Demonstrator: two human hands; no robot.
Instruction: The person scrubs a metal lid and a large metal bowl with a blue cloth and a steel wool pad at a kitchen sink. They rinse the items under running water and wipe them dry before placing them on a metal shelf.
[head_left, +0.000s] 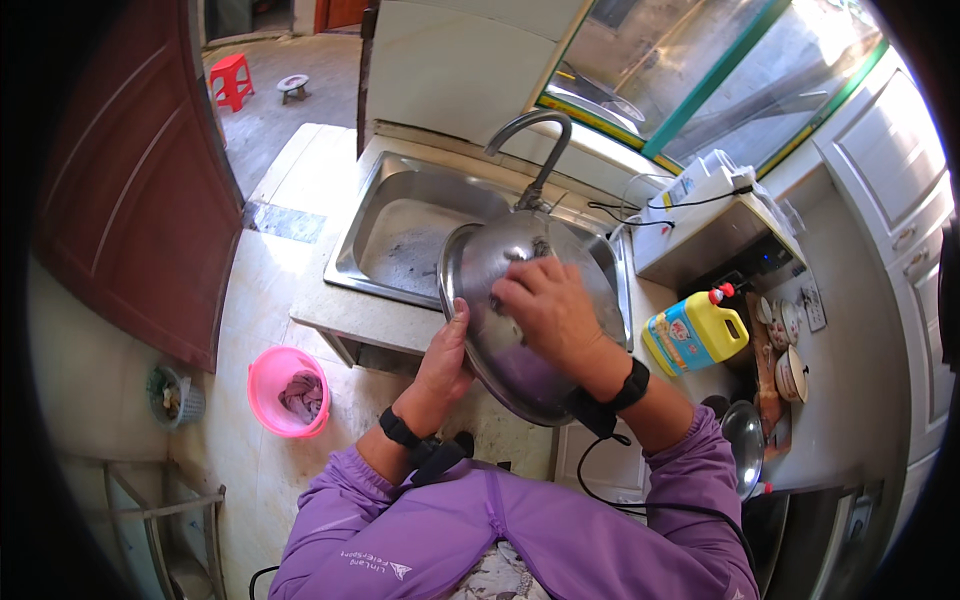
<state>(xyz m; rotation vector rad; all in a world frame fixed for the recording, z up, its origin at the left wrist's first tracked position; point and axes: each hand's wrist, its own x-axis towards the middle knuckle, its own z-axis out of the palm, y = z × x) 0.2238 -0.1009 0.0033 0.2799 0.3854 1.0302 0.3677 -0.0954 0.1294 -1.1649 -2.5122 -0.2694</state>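
A large, shiny stainless-steel basin or lid (592, 277) is held tilted over the front edge of the sink, its rounded side facing up. My left hand (448, 351) grips its rim on the left, thumb uppermost. My right hand (551, 311) presses against the domed surface with curled fingers. A small dark bit shows by those fingertips; whether it is a scourer in the hand is unclear. Dark smears mark the metal above the knuckles. Behind lies the stainless-steel sink (346, 251), with dark residue and a little water on its bottom. A curved faucet (559, 142) rises over it.
On the right counter stand a yellow oil jug (701, 334), a boxy appliance (720, 225) with cables and a lidded enamel pot (791, 375). A pink bucket (262, 382) holding a cloth and a small waste basket (191, 397) are on the floor. A dark red door (142, 172) is at left.
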